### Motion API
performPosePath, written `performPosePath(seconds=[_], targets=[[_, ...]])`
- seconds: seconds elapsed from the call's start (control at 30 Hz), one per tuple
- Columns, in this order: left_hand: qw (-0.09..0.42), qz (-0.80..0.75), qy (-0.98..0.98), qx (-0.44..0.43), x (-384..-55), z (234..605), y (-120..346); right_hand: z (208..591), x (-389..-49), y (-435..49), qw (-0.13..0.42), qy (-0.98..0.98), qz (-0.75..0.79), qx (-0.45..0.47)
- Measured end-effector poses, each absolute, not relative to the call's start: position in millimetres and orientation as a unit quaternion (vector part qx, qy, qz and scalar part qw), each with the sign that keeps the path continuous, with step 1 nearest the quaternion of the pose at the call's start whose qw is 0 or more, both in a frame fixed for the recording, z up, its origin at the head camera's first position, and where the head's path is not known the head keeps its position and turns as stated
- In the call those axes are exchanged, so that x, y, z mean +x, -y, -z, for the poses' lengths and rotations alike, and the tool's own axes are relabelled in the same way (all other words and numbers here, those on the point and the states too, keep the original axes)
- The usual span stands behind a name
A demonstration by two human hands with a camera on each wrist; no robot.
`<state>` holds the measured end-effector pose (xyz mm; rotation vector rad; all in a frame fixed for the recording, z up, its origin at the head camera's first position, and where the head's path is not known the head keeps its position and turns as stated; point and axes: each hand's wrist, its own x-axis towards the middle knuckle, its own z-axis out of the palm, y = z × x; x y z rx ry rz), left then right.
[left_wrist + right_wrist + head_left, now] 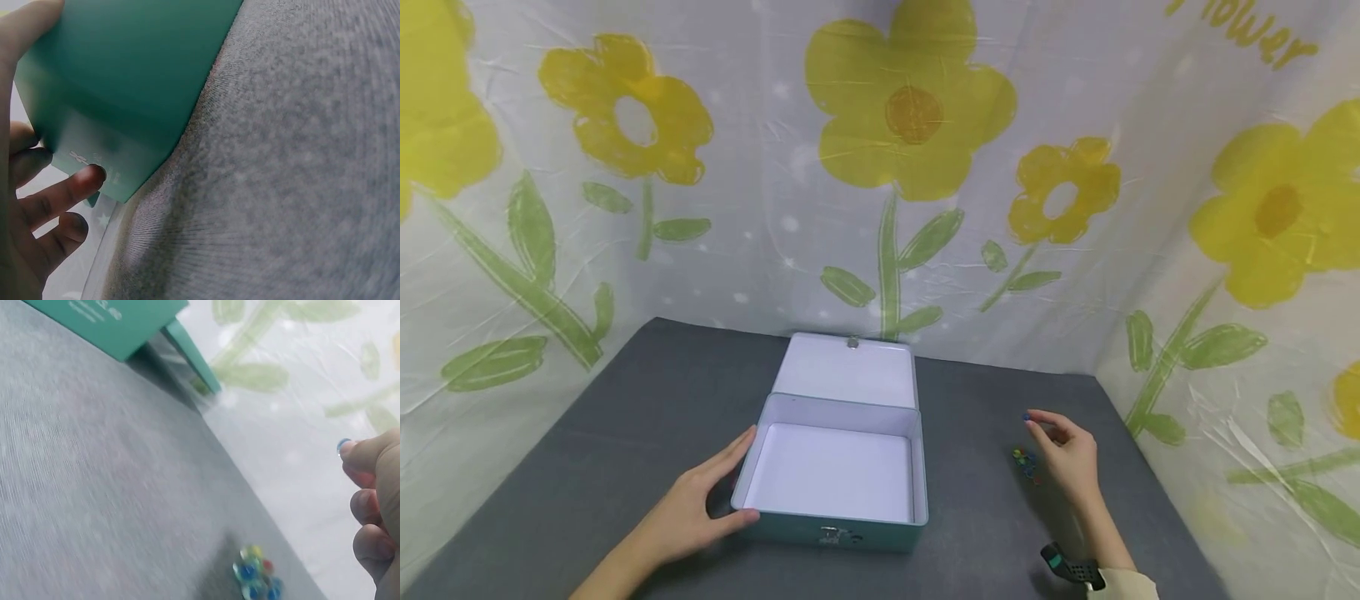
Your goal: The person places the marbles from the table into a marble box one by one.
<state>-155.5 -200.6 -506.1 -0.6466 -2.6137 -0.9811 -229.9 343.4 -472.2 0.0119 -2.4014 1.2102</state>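
There was one left hand (688,508), one right hand (1071,462), one box (790,529), one table (970,450), one strap (1071,568), one pinched marble (342,447), one bunch of marbles (253,575) too blurry to count, and six yellow flowers (917,108), some cut off.

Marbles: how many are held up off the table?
1: a blue marble pinched in the right hand. The other visible marbles lie clustered on the table, right of the open metal box; another could be hidden in that hand.
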Motion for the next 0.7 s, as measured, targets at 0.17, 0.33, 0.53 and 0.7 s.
performPosePath(seconds=[0.17, 0.33, 0.53, 0.7], targets=[[0.132, 0.339, 0.904, -0.224, -157, 505, 201, 474, -233, -326, 0.208, 0.867, -0.453, 0.021], [0.134, 0.331, 0.908, -0.221, -158, 507, 203, 479, -242, -306, 0.231, 0.856, -0.458, 0.058], [0.130, 0.344, 0.904, -0.218, -158, 513, 205, 478, -245, -278, 0.220, 0.842, -0.483, 0.097], [0.126, 0.406, 0.873, -0.239, -160, 515, 205, 472, -245, -251, 0.204, 0.824, -0.513, 0.129]])
